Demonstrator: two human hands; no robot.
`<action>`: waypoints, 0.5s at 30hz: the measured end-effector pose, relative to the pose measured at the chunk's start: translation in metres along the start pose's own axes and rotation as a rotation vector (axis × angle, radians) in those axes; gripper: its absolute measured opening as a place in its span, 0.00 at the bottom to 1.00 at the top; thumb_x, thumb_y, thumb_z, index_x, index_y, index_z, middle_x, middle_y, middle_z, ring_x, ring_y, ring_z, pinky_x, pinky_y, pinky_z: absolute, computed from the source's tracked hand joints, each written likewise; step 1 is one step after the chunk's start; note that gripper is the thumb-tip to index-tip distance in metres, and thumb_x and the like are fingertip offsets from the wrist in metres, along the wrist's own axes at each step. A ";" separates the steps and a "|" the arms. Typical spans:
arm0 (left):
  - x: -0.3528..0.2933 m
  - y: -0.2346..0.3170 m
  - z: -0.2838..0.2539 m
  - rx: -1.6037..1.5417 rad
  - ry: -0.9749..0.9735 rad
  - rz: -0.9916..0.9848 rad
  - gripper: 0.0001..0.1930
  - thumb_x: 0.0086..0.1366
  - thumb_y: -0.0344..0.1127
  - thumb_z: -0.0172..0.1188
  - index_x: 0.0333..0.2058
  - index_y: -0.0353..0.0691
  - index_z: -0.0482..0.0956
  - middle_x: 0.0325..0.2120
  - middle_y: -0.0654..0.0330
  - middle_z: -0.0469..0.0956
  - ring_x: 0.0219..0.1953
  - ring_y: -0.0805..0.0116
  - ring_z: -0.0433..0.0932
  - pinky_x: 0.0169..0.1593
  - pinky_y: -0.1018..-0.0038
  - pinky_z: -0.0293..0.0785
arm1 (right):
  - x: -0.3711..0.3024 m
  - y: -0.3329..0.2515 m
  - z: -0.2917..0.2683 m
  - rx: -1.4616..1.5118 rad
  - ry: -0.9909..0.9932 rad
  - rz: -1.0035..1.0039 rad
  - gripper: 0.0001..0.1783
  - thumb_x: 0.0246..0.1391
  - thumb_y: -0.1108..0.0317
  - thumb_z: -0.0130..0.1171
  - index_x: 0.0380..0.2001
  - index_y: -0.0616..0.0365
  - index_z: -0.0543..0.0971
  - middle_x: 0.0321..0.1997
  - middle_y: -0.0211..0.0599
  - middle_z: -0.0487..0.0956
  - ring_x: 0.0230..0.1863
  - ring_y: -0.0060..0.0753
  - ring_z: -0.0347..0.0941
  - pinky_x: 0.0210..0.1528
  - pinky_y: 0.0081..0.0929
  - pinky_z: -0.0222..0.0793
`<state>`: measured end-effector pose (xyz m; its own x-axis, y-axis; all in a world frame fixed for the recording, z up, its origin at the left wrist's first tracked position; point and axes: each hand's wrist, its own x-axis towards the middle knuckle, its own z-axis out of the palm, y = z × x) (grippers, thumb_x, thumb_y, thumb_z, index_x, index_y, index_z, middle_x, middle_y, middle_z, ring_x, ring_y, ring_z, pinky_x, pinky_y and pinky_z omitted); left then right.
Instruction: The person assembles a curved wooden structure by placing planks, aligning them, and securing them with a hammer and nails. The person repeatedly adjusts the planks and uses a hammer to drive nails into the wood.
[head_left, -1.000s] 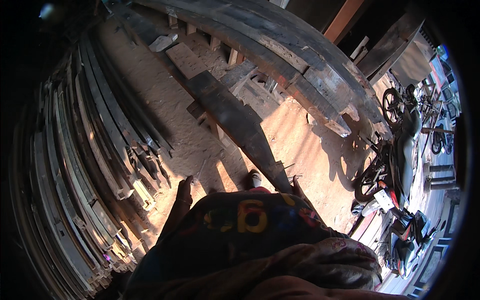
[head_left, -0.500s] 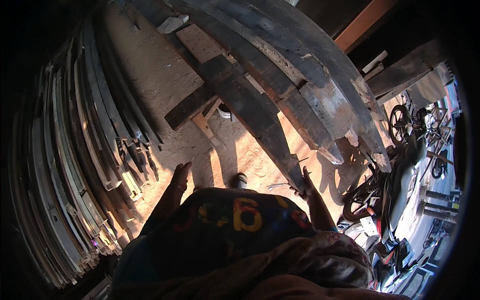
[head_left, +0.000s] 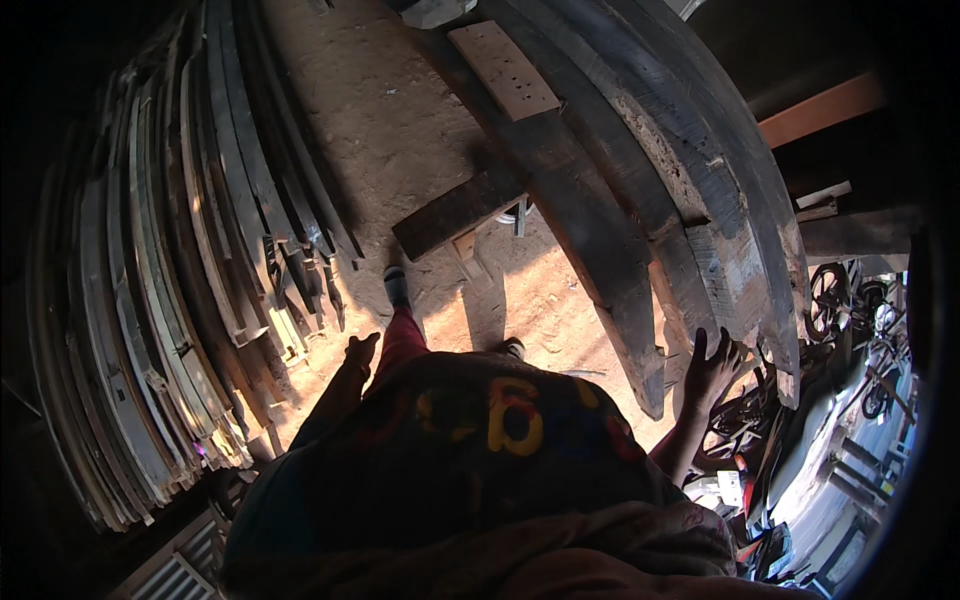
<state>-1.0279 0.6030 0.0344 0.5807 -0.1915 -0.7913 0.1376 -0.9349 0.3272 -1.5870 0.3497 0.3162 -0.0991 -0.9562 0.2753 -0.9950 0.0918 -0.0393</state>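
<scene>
While the right hand (head_left: 712, 370) spread its fingers right of the dark plank (head_left: 590, 225), near the thick beam (head_left: 730, 265), touch unclear, the left hand (head_left: 360, 354), empty, fingers parted, hung left of the plank. The beam looked heavy, stiff, rough, best gripped under its near end.

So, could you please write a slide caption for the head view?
Right hand open near dark beams; left hand nearer the stacked timber.
</scene>
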 end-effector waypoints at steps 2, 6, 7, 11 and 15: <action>0.061 -0.012 -0.017 0.043 -0.058 -0.002 0.50 0.47 0.57 0.68 0.61 0.30 0.59 0.61 0.33 0.58 0.61 0.41 0.63 0.59 0.53 0.65 | 0.013 -0.068 0.005 0.078 -0.051 -0.069 0.31 0.55 0.49 0.58 0.55 0.60 0.70 0.54 0.52 0.70 0.59 0.55 0.60 0.60 0.51 0.55; 0.156 0.022 -0.050 0.180 0.060 -0.097 0.49 0.50 0.60 0.66 0.61 0.29 0.60 0.57 0.34 0.63 0.58 0.41 0.67 0.56 0.59 0.69 | 0.044 -0.211 0.043 0.182 -0.090 -0.179 0.38 0.51 0.46 0.62 0.60 0.55 0.67 0.60 0.54 0.65 0.62 0.58 0.56 0.63 0.51 0.54; 0.173 0.027 -0.068 0.167 0.057 -0.076 0.48 0.50 0.60 0.65 0.61 0.30 0.60 0.57 0.35 0.64 0.57 0.41 0.68 0.56 0.59 0.69 | 0.052 -0.248 0.051 0.191 -0.061 -0.205 0.39 0.51 0.44 0.61 0.62 0.51 0.65 0.62 0.54 0.63 0.64 0.58 0.54 0.64 0.52 0.53; 0.237 0.071 -0.185 0.094 0.021 0.096 0.45 0.53 0.59 0.64 0.60 0.31 0.61 0.54 0.38 0.68 0.54 0.42 0.70 0.55 0.59 0.69 | 0.089 -0.318 0.127 0.193 -0.104 -0.026 0.46 0.52 0.32 0.50 0.67 0.44 0.57 0.68 0.50 0.58 0.70 0.56 0.46 0.68 0.55 0.42; 0.292 0.062 -0.316 0.025 0.084 0.232 0.42 0.56 0.58 0.62 0.59 0.32 0.62 0.51 0.41 0.72 0.52 0.44 0.72 0.54 0.59 0.70 | 0.130 -0.352 0.165 0.262 -0.030 0.050 0.50 0.50 0.26 0.46 0.68 0.45 0.54 0.70 0.49 0.54 0.71 0.56 0.44 0.69 0.55 0.39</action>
<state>-0.5967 0.5838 -0.0130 0.6592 -0.3770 -0.6506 -0.0262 -0.8762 0.4812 -1.2480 0.1470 0.2079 -0.1432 -0.9606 0.2381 -0.9514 0.0674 -0.3006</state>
